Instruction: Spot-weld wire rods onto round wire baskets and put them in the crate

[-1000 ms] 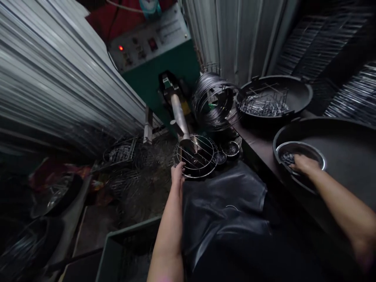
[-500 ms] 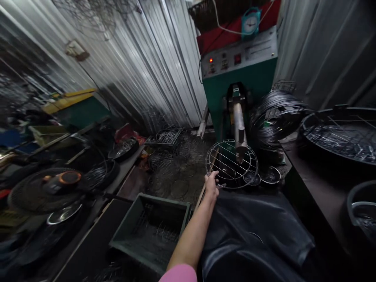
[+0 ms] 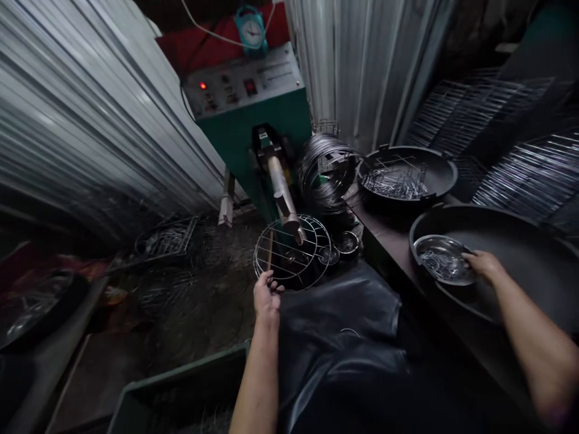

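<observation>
My left hand pinches the near left rim of a round wire grill rack, which lies under the metal arm tip of a green machine. To the right, my right hand has its fingers closed on the edge of a shiny metal bowl that holds small loose wire pieces. This bowl sits inside the left rim of a large dark pan. Where my right fingertips meet the bowl, detail is too small to make out.
A coil of wire stands right of the machine. Behind the large pan is another dark pan with bent wires. Wire racks are stacked at right. A green crate is at lower left; dark sheeting covers my lap area.
The view has swung right. My right hand has come into view, holding the metal bowl. My left hand stays on the round wire grill rack under the machine arm.
</observation>
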The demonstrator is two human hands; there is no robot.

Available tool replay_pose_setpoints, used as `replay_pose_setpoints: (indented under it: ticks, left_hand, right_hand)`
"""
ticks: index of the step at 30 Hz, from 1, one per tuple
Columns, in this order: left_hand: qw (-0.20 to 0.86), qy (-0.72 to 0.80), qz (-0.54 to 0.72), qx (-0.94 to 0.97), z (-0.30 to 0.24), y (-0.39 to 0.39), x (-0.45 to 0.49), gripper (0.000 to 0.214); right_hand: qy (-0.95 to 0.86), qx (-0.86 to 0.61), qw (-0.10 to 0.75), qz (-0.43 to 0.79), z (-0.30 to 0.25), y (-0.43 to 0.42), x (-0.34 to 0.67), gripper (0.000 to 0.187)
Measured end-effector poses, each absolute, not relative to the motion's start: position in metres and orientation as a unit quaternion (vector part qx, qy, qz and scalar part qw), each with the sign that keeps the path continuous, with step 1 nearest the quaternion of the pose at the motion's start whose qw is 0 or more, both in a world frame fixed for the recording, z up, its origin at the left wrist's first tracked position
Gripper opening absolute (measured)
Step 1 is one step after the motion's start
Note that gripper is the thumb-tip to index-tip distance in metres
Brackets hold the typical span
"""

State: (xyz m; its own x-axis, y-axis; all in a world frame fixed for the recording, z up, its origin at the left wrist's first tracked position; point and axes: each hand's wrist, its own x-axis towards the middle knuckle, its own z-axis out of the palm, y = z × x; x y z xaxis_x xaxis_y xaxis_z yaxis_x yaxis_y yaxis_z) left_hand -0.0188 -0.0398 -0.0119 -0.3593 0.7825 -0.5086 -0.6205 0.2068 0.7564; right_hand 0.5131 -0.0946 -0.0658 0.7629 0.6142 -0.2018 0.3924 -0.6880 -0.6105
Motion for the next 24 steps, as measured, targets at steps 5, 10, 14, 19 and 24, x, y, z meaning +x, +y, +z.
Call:
replay_pose_setpoints:
  ticks: [5,10,14,19,24]
  left_hand:
    - [0.531,0.554,0.637,0.078,-0.005,-0.036,-0.015,0.034]
    - [0.52,0.563,0.638,0.077,0.0,-0.03,-0.012,0.029]
    - [0.514,0.562,0.645,0.068,-0.002,-0.024,-0.012,0.028]
    - [0.512,0.563,0.646,0.057,-0.002,-0.022,-0.016,0.028]
    - [0.51,0.546,0.661,0.064,-0.004,-0.028,-0.028,0.031]
  right_hand:
    - [-0.236,-0.877,0.332,0.255,-0.058,-0.096,0.498,0.015]
    - [-0.32,-0.823,0.343,0.32,-0.036,-0.104,0.44,0.018]
    - [-0.573,-0.678,0.227,0.401,-0.047,-0.113,0.336,0.017]
    - [-0.771,-0.515,0.023,0.374,-0.093,-0.125,0.233,0.015]
    - [-0.817,-0.517,0.012,0.253,-0.103,-0.11,0.239,0.031]
